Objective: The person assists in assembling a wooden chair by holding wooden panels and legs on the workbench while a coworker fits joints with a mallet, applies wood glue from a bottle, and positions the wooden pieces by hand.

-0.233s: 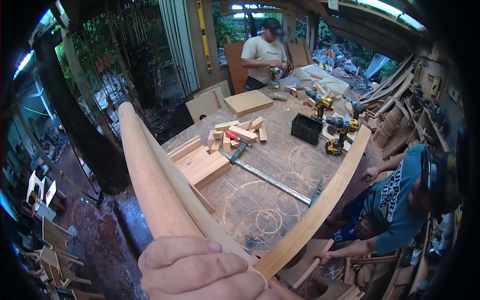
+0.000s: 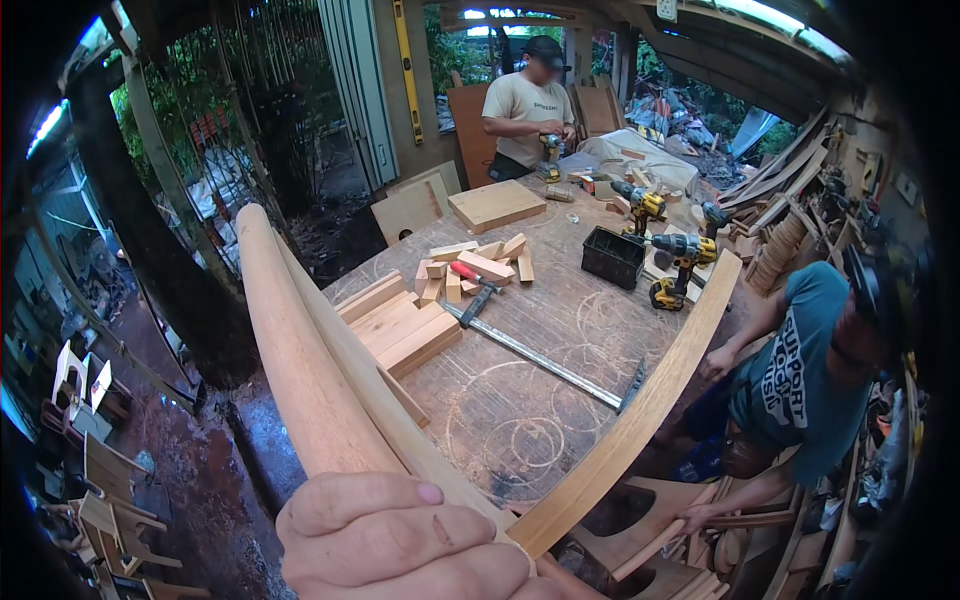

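Observation:
My left hand [image 2: 400, 540] is closed, its fingers wrapped over the lower end of a thick, rounded, curved wooden piece [image 2: 290, 340]. This piece rises away from me along the left of the workbench. Pressed along its right side runs a flatter wooden strip [image 2: 340, 345]. A broad curved wooden slat [image 2: 640, 420] starts just right of my fingers and sweeps up to the right; its join near my hand is hidden. My right hand does not show.
The workbench [image 2: 480, 390] bears stacked boards [image 2: 405, 335], small wood blocks [image 2: 490, 265], a red-handled bar clamp [image 2: 540, 358], a black bin [image 2: 613, 257] and yellow-black drills [image 2: 683, 265]. One person [image 2: 525, 105] stands at the far side; another [image 2: 790, 360] bends at the right beside cut boards.
The person at the right has shifted, with the torso turned and the lower hand farther right along a cut board. My hand and the wooden pieces look unmoved.

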`<action>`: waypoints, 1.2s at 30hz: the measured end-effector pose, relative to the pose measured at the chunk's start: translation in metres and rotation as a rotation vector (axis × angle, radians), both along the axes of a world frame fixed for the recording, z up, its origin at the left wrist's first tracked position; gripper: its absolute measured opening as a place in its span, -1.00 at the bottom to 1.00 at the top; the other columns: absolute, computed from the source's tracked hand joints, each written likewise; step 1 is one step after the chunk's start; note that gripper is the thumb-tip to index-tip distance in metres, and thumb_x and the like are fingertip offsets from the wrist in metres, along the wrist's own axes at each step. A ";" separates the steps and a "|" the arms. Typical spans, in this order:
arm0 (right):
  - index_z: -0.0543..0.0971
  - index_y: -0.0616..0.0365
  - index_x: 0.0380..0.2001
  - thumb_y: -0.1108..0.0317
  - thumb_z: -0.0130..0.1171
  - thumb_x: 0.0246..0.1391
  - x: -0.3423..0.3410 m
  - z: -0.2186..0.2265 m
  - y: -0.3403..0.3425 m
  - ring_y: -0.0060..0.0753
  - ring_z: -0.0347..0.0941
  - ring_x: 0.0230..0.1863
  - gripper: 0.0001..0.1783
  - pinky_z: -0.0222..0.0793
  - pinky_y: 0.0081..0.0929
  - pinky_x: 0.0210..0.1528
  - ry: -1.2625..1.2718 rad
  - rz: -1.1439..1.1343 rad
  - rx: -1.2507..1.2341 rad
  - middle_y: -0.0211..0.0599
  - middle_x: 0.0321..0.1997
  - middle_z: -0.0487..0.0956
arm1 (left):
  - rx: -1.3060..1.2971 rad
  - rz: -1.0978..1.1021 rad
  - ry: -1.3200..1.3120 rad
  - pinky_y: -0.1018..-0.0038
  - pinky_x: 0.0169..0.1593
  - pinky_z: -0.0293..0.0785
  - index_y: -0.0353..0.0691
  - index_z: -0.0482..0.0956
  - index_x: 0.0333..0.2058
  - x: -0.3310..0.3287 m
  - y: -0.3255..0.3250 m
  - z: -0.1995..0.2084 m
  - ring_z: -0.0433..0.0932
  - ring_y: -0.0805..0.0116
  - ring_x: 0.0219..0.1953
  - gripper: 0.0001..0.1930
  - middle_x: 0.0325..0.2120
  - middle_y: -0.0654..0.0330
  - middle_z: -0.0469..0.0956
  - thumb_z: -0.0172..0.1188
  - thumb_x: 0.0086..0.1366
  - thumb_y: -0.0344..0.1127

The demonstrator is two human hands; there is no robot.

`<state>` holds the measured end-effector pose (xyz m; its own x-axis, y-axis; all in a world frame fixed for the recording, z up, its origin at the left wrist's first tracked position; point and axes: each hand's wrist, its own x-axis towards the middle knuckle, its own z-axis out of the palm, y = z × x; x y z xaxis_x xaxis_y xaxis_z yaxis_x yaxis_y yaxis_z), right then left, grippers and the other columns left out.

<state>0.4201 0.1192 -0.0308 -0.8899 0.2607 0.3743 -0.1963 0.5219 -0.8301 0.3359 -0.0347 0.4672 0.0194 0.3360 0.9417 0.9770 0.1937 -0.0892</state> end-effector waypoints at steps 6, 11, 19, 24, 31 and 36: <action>0.58 0.18 -0.02 0.24 0.54 -0.36 -0.006 -0.004 -0.002 0.02 0.58 -0.03 -0.29 0.48 -0.19 0.06 -0.001 0.010 0.002 0.03 -0.08 0.63 | 0.090 0.064 -0.140 0.45 -0.24 0.41 0.01 0.61 -0.65 0.018 0.013 0.004 0.54 0.46 -0.56 -0.88 -0.69 0.40 0.52 0.17 -0.12 -0.15; 0.58 0.17 -0.03 0.25 0.54 -0.36 -0.006 -0.006 0.000 0.01 0.59 -0.04 -0.30 0.49 -0.19 0.06 -0.003 0.016 0.001 0.01 -0.08 0.63 | 0.025 0.102 -0.217 0.46 -0.24 0.41 0.01 0.61 -0.65 0.022 0.012 0.007 0.54 0.46 -0.56 -0.87 -0.68 0.40 0.52 0.16 -0.13 -0.14; 0.58 0.16 -0.03 0.27 0.53 -0.36 -0.006 -0.006 0.003 -0.01 0.59 -0.05 -0.32 0.49 -0.21 0.05 -0.001 0.019 0.004 -0.01 -0.09 0.63 | 0.212 0.007 -0.107 0.45 -0.25 0.43 0.02 0.61 -0.65 0.009 0.022 -0.017 0.54 0.45 -0.56 -0.88 -0.69 0.39 0.52 0.16 -0.13 -0.15; 0.59 0.15 -0.04 0.28 0.53 -0.36 -0.008 -0.006 0.003 -0.02 0.60 -0.06 -0.32 0.50 -0.21 0.04 0.003 0.025 0.008 -0.02 -0.10 0.64 | 0.302 0.056 -0.287 0.45 -0.24 0.44 0.02 0.61 -0.64 0.029 0.039 -0.005 0.55 0.45 -0.56 -0.88 -0.68 0.39 0.53 0.17 -0.13 -0.15; 0.59 0.14 -0.04 0.29 0.52 -0.36 -0.006 -0.003 0.000 -0.04 0.61 -0.07 -0.34 0.50 -0.22 0.03 0.004 0.026 0.005 -0.04 -0.10 0.64 | 0.243 -0.003 -0.093 0.43 -0.23 0.43 0.00 0.61 -0.63 0.009 0.019 -0.019 0.54 0.43 -0.57 -0.86 -0.67 0.38 0.52 0.18 -0.13 -0.13; 0.59 0.13 -0.05 0.30 0.52 -0.36 -0.007 -0.003 0.004 -0.05 0.61 -0.07 -0.34 0.51 -0.23 0.03 0.006 0.026 0.005 -0.05 -0.11 0.64 | -0.195 -0.040 0.083 0.42 -0.22 0.42 0.00 0.61 -0.62 -0.008 -0.009 -0.002 0.53 0.44 -0.57 -0.85 -0.66 0.38 0.53 0.17 -0.13 -0.12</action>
<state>0.4127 0.1231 -0.0341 -0.8941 0.2353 0.3812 -0.2153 0.5204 -0.8263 0.3278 -0.0442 0.4654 0.1109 0.5088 0.8537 0.9713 0.1266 -0.2016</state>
